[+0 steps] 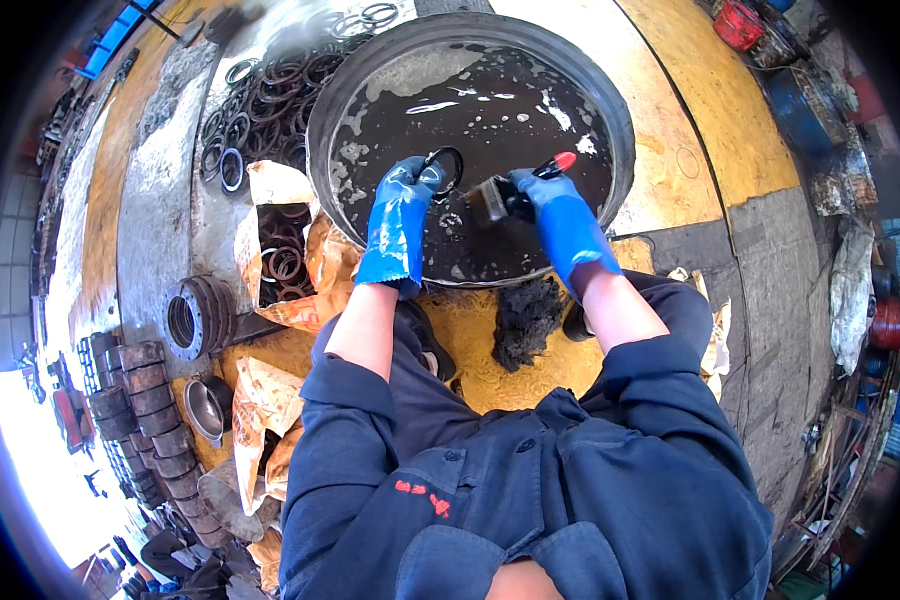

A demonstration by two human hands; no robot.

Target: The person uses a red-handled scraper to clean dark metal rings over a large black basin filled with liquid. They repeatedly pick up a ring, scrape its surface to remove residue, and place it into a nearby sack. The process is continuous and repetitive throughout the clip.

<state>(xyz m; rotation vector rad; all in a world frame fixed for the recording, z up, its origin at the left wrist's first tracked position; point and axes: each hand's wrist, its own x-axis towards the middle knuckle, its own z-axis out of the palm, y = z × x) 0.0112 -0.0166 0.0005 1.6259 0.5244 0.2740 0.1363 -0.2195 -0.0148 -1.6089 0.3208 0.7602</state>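
Observation:
A wide round metal tub (622, 130) of dark liquid, with foam patches on its surface, lies in front of me. Both my hands wear blue rubber gloves over it. My left hand (406, 185) is closed on a black ring (457, 165), which stands up from the fingers above the liquid. In my right hand (550, 195) is a brush with a red-tipped handle (564, 161). Its broad head (488, 200) points left toward the ring, with a gap between them. The right fingers are wrapped round the handle and partly hidden.
Many dark rings (270, 105) are heaped left of the tub. A torn paper sack (270, 185) holds more rings. Ring stacks (198, 318), a metal bowl (208, 408) and cylindrical stacks (155, 400) stand lower left. A black rag-like clump (527, 325) lies between my feet. A blue drum (805, 110) stands far right.

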